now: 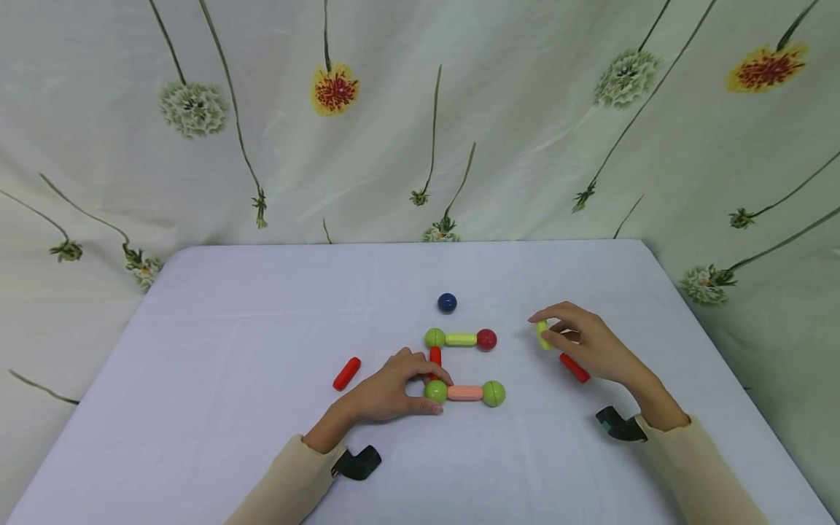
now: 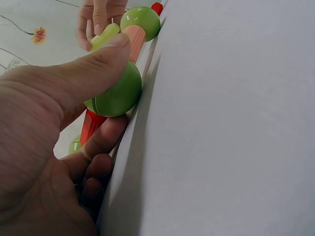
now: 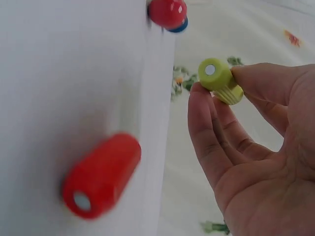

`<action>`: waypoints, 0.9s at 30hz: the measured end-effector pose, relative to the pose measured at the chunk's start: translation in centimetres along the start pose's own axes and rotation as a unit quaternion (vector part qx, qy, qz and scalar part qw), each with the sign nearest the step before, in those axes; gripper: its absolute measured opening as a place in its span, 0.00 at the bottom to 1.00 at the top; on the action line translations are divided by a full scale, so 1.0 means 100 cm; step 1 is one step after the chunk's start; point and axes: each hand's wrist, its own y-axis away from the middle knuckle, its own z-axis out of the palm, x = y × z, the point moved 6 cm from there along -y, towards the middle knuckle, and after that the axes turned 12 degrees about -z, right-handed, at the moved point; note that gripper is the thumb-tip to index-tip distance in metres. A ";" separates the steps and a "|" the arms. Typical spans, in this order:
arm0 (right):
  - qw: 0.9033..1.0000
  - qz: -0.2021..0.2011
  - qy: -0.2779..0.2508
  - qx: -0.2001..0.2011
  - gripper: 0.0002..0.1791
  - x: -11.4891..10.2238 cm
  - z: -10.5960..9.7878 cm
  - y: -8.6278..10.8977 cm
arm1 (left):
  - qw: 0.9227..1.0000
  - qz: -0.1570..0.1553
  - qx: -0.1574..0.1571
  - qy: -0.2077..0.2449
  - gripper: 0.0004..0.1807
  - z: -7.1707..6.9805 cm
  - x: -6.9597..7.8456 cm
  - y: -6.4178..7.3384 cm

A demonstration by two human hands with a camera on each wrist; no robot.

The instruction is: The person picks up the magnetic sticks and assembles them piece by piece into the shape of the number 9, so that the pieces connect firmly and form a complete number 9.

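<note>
My left hand (image 1: 391, 388) holds the near left green ball (image 1: 435, 391) of a joined shape on the table, thumb on the near side and fingers around the far side. From that ball a pink rod (image 1: 464, 393) runs right to another green ball (image 1: 494, 394). A red rod (image 1: 435, 355) runs back to a third green ball (image 1: 434, 337). There a yellow-green rod (image 1: 461, 340) leads to a red ball (image 1: 486, 339). To the right, my right hand (image 1: 593, 348) pinches a loose yellow-green rod (image 3: 216, 73) between thumb and fingertips, above the table; its end shows a silvery disc.
One loose red rod (image 1: 574, 367) lies under my right hand, another red rod (image 1: 346, 373) left of the shape. A dark blue ball (image 1: 447, 302) sits behind it. The white-covered table (image 1: 230, 350) meets a flower-printed cloth (image 1: 380, 160) at the back.
</note>
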 end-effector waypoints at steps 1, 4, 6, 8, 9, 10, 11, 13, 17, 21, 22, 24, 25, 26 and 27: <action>1.000 0.000 -0.006 -0.002 0.16 -0.002 0.004 -0.001 | 1.000 -0.001 -0.001 0.001 0.19 0.000 0.000 0.000; 0.999 0.005 -0.030 -0.010 0.17 -0.009 0.014 -0.004 | 1.000 -0.002 -0.002 0.002 0.19 0.000 0.000 0.001; 0.999 0.012 -0.045 -0.015 0.18 -0.012 0.021 -0.005 | 1.000 -0.002 -0.002 0.003 0.19 0.000 0.000 0.001; 0.998 0.017 -0.057 -0.019 0.19 -0.014 0.028 -0.006 | 1.000 -0.002 -0.002 0.004 0.19 0.000 0.000 0.001; 0.998 0.018 -0.061 -0.019 0.19 -0.015 0.032 -0.007 | 1.000 -0.002 -0.003 0.004 0.19 0.000 0.000 0.001; 0.998 0.018 -0.064 -0.019 0.19 -0.016 0.035 -0.007 | 1.000 -0.003 -0.003 0.005 0.19 0.000 0.000 0.001; 0.997 0.018 -0.067 -0.018 0.19 -0.016 0.038 -0.008 | 1.000 -0.003 -0.004 0.005 0.18 0.000 0.000 0.001; 0.997 0.017 -0.076 -0.019 0.19 -0.017 0.044 -0.009 | 1.000 -0.004 -0.004 0.005 0.18 0.000 0.000 0.001; 0.995 0.015 -0.096 -0.034 0.20 -0.018 0.055 -0.009 | 1.000 -0.007 -0.005 0.003 0.19 0.000 0.001 0.001; 0.992 0.026 -0.113 -0.047 0.21 -0.021 0.064 -0.008 | 1.000 -0.011 -0.006 -0.001 0.19 0.001 0.000 0.001; 0.991 0.029 -0.118 -0.048 0.21 -0.022 0.065 -0.009 | 1.000 -0.010 -0.006 -0.001 0.19 0.001 0.000 0.001; 0.991 0.032 -0.125 -0.046 0.21 -0.024 0.066 -0.009 | 1.000 -0.009 -0.005 -0.003 0.19 0.001 0.000 0.001; 0.990 0.032 -0.127 -0.044 0.21 -0.025 0.067 -0.010 | 1.000 -0.008 -0.004 -0.003 0.19 0.001 0.000 0.001; 0.990 0.032 -0.130 -0.042 0.21 -0.026 0.067 -0.010 | 1.000 -0.007 -0.004 -0.004 0.19 0.000 0.001 0.001; 0.990 0.033 -0.132 -0.041 0.21 -0.027 0.068 -0.011 | 1.000 -0.006 -0.004 -0.004 0.19 0.000 0.001 0.000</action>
